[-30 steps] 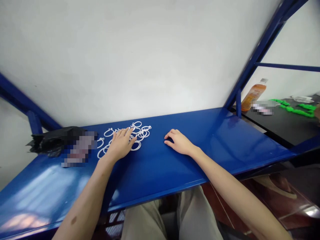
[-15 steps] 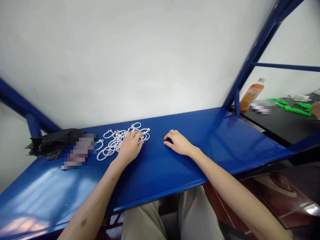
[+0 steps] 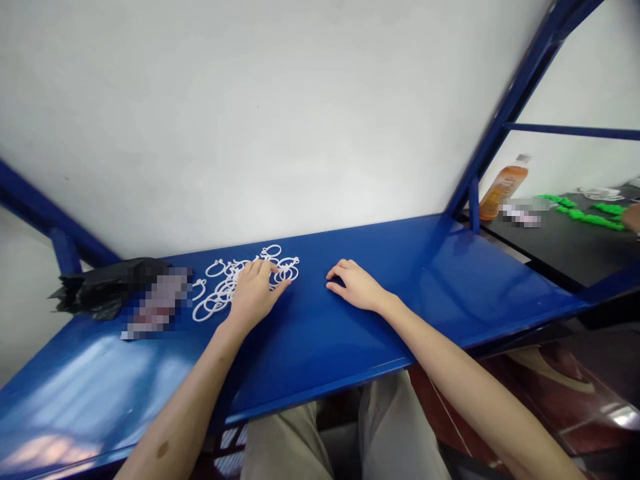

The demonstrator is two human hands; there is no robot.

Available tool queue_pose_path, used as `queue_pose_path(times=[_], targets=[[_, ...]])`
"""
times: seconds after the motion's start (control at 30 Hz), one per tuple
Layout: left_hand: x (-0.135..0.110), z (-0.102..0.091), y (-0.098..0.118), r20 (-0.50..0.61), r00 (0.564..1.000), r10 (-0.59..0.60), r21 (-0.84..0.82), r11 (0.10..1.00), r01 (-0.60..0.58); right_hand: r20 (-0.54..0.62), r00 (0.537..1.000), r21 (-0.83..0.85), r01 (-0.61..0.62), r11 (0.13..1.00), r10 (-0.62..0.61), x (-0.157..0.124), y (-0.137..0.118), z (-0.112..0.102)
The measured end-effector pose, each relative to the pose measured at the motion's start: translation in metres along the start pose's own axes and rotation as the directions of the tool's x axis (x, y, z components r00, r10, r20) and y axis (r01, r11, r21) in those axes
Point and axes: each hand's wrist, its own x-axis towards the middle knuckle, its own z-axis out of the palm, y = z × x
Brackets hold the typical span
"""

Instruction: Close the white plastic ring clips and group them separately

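Many white curtain rings [image 3: 213,305], each with a small tab or eyelet, lie in a loose pile on the blue table [image 3: 320,353]. Over the pile rests my left hand [image 3: 254,290], palm down, its fingers spread and its thumb apart, covering the middle of the heap. A few rings show beyond its fingertips, and no ring is seen lifted. To the right of the pile, my right hand [image 3: 356,285] lies on the bare tabletop, fingers loosely bent and thumb held away from them, with nothing between them.
A black plastic bag [image 3: 95,293] and a blurred-out packet [image 3: 157,303] lie left of the rings. A white wall [image 3: 280,120] stands behind the table. Blue frame posts [image 3: 500,127] rise at the sides. At right, a dark table [image 3: 545,250] holds an orange drink bottle [image 3: 505,190] and green pieces [image 3: 590,219].
My left hand has shifted slightly left over the rings, and its thumb has opened out wider. My right hand has stayed in place.
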Motion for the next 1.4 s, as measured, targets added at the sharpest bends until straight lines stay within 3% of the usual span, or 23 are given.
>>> queue_pose_path(times=[0.1, 0.23, 0.4, 0.57, 0.7, 0.8, 1.03, 1.23, 1.4], targets=[[0.000, -0.002, 0.009, -0.102, 0.987, 0.122, -0.067, 0.989, -0.129, -0.032, 0.999, 0.056, 0.010, 0.998, -0.009, 0.001, -0.001, 0.003], [-0.003, -0.002, 0.028, -0.192, 0.937, 0.291, -0.077, 0.948, -0.310, -0.070, 0.997, 0.245, 0.056, 0.968, -0.040, 0.001, -0.010, 0.005], [-0.007, 0.000, 0.043, -0.231, 0.887, 0.400, 0.004, 0.912, -0.411, -0.065, 0.996, 0.436, 0.087, 0.895, -0.065, -0.001, -0.027, 0.004], [-0.008, 0.001, 0.047, -0.256, 0.886, 0.387, -0.007, 0.916, -0.402, -0.078, 0.997, 0.523, 0.039, 0.852, 0.002, -0.002, -0.032, 0.009], [-0.007, 0.000, 0.048, -0.234, 0.948, 0.214, -0.264, 0.925, -0.274, -0.124, 0.989, 0.606, 0.015, 0.795, 0.076, -0.001, -0.030, 0.010], [-0.004, -0.003, 0.049, -0.173, 0.981, 0.090, -0.467, 0.869, -0.162, -0.132, 0.988, 0.641, 0.019, 0.768, 0.086, -0.001, -0.028, 0.009], [-0.004, -0.005, 0.053, -0.017, 0.999, -0.037, -0.657, 0.754, 0.016, -0.186, 0.982, 0.509, 0.114, 0.853, -0.020, 0.001, -0.025, 0.011], [-0.012, 0.000, 0.055, -0.045, 0.999, 0.008, -0.650, 0.759, -0.036, -0.201, 0.960, 0.309, 0.251, 0.917, -0.194, -0.003, -0.022, 0.016], [-0.008, 0.005, 0.050, -0.052, 0.996, 0.077, -0.575, 0.813, -0.093, -0.207, 0.960, 0.222, 0.236, 0.946, -0.191, 0.000, -0.021, 0.020]])
